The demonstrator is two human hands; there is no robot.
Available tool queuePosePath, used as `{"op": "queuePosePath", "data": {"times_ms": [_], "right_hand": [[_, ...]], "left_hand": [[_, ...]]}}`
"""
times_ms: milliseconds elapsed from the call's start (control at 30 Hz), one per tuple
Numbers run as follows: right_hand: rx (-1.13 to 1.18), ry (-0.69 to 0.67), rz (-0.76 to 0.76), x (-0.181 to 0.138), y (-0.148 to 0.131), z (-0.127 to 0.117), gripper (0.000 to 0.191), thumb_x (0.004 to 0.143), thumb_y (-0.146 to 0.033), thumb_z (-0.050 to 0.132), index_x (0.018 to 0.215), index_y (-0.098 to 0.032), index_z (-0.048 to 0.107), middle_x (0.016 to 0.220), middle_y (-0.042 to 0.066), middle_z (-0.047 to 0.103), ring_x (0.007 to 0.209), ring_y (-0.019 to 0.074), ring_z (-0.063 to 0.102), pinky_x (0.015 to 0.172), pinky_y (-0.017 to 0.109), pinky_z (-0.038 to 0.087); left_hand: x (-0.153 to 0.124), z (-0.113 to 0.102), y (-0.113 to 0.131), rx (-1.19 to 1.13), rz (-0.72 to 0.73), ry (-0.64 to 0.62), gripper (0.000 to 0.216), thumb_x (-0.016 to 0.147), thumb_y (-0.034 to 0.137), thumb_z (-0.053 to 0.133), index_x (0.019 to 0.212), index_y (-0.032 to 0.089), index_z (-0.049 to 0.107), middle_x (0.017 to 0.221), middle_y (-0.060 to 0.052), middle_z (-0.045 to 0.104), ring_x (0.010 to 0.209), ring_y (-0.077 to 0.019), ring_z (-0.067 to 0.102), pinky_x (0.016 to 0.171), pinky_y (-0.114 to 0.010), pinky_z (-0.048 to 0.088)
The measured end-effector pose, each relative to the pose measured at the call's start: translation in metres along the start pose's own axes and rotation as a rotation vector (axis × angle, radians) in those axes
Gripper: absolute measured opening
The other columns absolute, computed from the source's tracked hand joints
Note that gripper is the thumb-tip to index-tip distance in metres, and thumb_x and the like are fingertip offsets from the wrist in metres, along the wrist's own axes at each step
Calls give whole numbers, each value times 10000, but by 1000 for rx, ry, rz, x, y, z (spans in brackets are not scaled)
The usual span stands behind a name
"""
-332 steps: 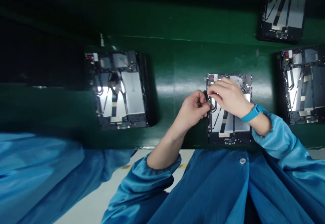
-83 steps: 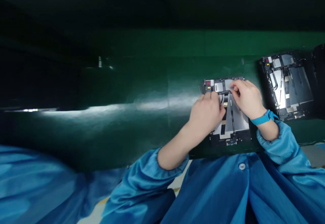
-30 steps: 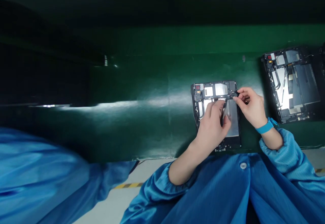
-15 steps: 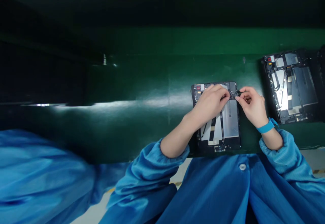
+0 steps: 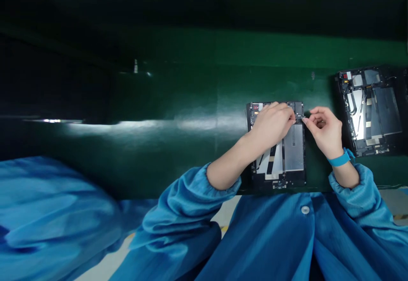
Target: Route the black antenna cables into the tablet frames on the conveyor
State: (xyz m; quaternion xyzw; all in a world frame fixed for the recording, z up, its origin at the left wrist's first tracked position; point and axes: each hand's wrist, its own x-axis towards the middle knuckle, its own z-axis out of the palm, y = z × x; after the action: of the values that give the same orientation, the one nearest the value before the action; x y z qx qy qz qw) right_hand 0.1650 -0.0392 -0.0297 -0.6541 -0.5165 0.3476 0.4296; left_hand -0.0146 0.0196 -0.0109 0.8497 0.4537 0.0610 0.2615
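Observation:
An opened tablet (image 5: 293, 149) lies on the green work surface in front of me, its inner parts, flat cables and silvery plates showing. My left hand (image 5: 274, 121) rests over its upper part, thumb and fingers pinched together near the upper right area. What they pinch is too small to make out. At the tablet's upper right edge, my right hand (image 5: 325, 130) has its thumb and index finger brought close together. Anything between these fingertips is too small to name. A blue band (image 5: 339, 158) circles my right wrist.
A second opened tablet (image 5: 369, 111) lies to the right, with something dark beyond it at the frame edge. The green work surface (image 5: 178, 94) stretches to the left. A co-worker's blue sleeve (image 5: 57, 213) is at the lower left.
The view has shifted slightly, so the tablets and hands appear a little further right. Both hands keep nearly the same pinched pose at the tablet's upper right.

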Motion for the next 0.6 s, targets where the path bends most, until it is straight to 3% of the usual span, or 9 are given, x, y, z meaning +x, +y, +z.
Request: {"op": "queuePosePath", "data": {"times_ms": [433,600], "right_hand": [[-9,35,8,-3,6,-7,200,805,-314,777,944,-234,656,708,-37,691,616,136,633,636,299,551],[94,49,-63,-2,-4,-2,229,806,-320,818,949,-249,654,752,-39,709,658,134,651,659,299,564]], "left_hand": [[1,2,0,2,47,26,197,973,158,573,901,153,757,889,-93,712,929,-264,653,852,-389,508],[-2,2,6,-34,166,90,199,963,179,615,1110,169,749,1050,-98,707,995,-269,630,875,-391,494]]}}
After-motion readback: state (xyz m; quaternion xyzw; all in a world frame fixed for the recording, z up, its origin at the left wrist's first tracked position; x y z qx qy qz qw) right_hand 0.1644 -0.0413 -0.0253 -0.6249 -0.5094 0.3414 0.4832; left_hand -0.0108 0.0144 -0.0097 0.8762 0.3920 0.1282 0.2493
